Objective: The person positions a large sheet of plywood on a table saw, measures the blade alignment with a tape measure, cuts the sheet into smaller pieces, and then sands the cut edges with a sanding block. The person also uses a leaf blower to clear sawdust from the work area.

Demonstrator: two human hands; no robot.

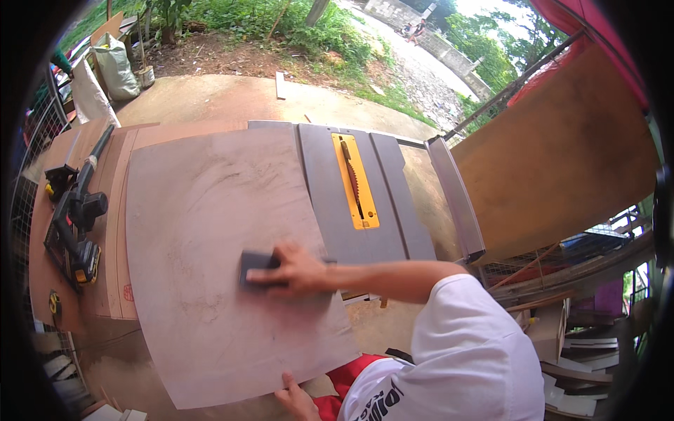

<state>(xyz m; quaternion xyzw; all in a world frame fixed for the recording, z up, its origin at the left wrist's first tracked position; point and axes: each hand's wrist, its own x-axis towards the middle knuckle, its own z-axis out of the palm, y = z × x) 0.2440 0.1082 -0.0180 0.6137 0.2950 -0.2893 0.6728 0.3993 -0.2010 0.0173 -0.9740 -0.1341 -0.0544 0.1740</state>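
A large thin greyish-brown sheet (203,210) lies across the worktable, its near edge hanging toward me. Dark smudges and scuffed streaks mark its surface. My right hand (298,270) is wrapped over a dark flat rectangular block (254,269), pressed on the sheet right of its middle; the hand is slightly blurred. At the sheet's near edge, my left hand (298,401) grips the border, one digit on top and the other fingers partly hidden.
Right of the sheet, a table saw (326,203) has its toothed blade (353,179) standing up through a yellow insert, with a fence (456,196) beyond. Cordless power tools (77,217) and a tape measure (55,303) lie at the left. A brown board (554,161) leans at the right.
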